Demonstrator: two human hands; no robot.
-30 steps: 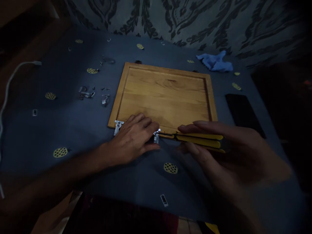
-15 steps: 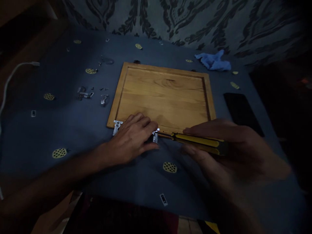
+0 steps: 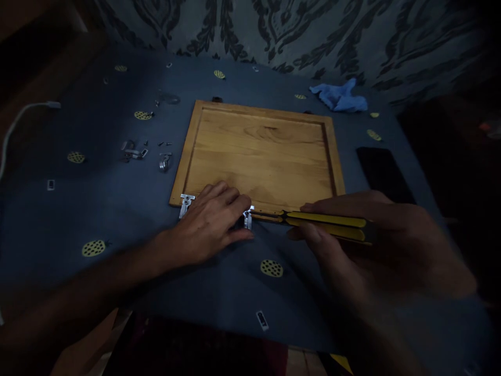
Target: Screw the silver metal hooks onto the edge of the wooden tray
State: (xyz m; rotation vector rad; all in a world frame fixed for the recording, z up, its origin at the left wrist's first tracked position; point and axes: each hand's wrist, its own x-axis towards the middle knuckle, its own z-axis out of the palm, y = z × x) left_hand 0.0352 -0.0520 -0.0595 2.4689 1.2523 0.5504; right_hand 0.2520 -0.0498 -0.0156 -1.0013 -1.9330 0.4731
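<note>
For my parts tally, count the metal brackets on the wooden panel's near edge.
2: one bracket by the near-left corner of the wooden panel, the other by the tip of the screwdriver. The left hand may hide more.

Dim light is leaving the edges in shadow — a leafy-patterned wall is rising behind a blue-grey, pineapple-printed tablecloth — while brown furniture is standing at upper left.

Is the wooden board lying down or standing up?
Lying down: the wooden board rests on the table, broad face up, the left hand over its near edge.
</note>
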